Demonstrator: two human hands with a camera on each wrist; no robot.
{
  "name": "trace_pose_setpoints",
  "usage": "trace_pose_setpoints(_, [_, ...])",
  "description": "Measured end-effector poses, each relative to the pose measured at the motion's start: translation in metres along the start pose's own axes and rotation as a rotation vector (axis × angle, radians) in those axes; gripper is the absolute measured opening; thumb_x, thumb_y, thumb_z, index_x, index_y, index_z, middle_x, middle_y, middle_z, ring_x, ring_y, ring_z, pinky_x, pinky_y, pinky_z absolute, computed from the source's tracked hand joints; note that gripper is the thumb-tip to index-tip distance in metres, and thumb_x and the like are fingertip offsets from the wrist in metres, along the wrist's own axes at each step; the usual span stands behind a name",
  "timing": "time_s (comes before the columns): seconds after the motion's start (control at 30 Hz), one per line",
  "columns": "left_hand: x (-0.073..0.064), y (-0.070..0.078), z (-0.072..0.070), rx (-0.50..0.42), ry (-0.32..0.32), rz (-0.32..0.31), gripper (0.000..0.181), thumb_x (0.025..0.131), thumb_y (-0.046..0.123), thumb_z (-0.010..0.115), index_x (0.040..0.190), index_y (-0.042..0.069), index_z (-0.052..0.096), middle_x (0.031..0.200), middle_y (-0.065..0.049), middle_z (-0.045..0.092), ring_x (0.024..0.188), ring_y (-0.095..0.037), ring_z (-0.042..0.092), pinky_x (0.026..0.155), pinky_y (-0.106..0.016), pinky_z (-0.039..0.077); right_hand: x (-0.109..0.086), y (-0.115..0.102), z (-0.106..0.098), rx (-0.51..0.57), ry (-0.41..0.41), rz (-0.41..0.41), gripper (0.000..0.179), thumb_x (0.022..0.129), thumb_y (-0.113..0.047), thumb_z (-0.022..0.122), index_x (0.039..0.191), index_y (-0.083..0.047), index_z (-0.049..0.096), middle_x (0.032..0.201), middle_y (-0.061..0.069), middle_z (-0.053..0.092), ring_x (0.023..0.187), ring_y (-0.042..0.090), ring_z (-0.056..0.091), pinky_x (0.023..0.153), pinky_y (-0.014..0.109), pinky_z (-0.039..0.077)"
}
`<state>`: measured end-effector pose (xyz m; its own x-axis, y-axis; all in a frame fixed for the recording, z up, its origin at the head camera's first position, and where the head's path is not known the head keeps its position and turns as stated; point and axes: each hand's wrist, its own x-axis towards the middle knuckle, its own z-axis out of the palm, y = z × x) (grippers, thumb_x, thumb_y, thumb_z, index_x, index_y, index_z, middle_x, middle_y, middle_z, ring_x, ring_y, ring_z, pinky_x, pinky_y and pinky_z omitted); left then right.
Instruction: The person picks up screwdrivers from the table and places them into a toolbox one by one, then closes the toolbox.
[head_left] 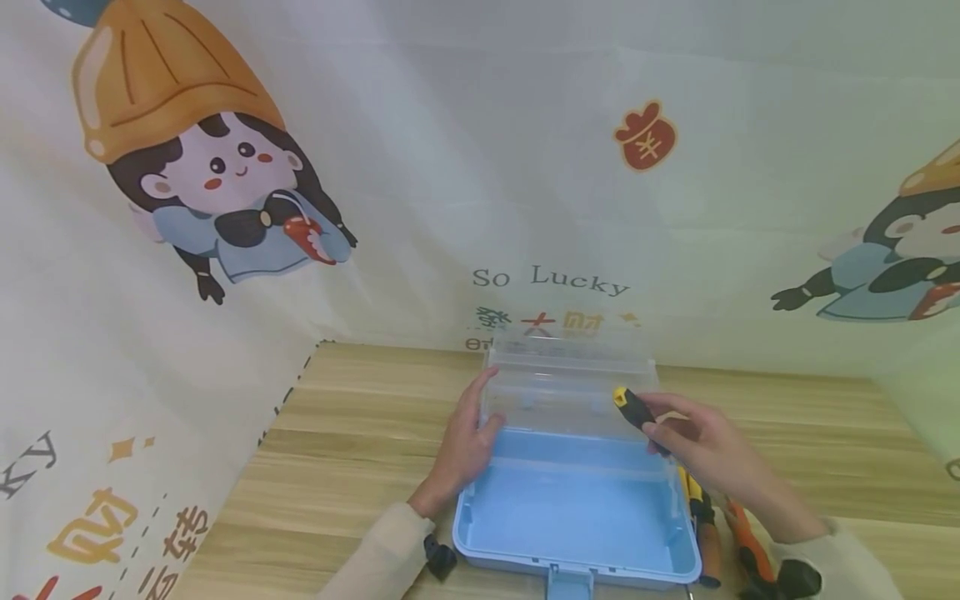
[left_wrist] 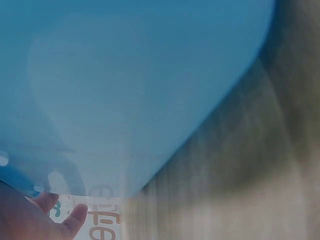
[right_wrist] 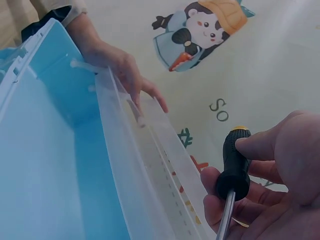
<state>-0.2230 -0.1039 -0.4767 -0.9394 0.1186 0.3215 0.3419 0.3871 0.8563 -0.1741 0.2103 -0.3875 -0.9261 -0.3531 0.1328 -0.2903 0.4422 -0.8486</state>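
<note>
A light blue toolbox (head_left: 555, 508) sits in front of me with its translucent lid (head_left: 570, 400) swung up at the back. My left hand (head_left: 467, 442) grips the left edge of that lid, thumb on the inner face and fingers around the outside. In my right hand (head_left: 708, 446) is a screwdriver (right_wrist: 235, 165) with a black and yellow handle, pinched between thumb and fingers. Its yellow end points up and its metal shaft runs down toward me in the right wrist view. The right hand is above the box's back right corner.
Along the box's right side lie several tools, among them a yellow and black handled one (head_left: 696, 492) and one with orange handles (head_left: 750, 537). A wood-grain tabletop (head_left: 360, 417) lies under everything. Behind and to the left hangs a printed cloth (head_left: 420, 167) with cartoon figures.
</note>
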Motion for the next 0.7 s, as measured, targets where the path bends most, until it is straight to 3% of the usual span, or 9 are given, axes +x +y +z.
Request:
trace_pose_setpoints(0.37, [-0.001,0.004,-0.002,-0.013,-0.013,-0.008,0.062,0.096,0.010,0.052,0.153,0.026,0.033,0.160,-0.002,0.033,0.147,-0.023,0.030,0.120,-0.050,0.026,0.009,-0.007,0.013,0.007,-0.037,-0.039,0.040,0.097,-0.007,0.059,0.136,0.001,0.055,0.109,0.017,0.063,0.079,0.015,0.068,0.073,0.027,0.058])
trace_pose_setpoints(0.7, [-0.001,0.002,-0.001,-0.012,-0.006,0.003,0.063,0.095,0.010,0.052,0.153,0.025,0.033,0.159,-0.003,0.033,0.147,-0.025,0.031,0.119,-0.051,0.027,0.014,-0.013,0.019,-0.020,-0.082,-0.011,0.040,0.097,-0.011,0.060,0.136,-0.001,0.055,0.106,0.014,0.067,0.081,0.018,0.068,0.075,0.027,0.056])
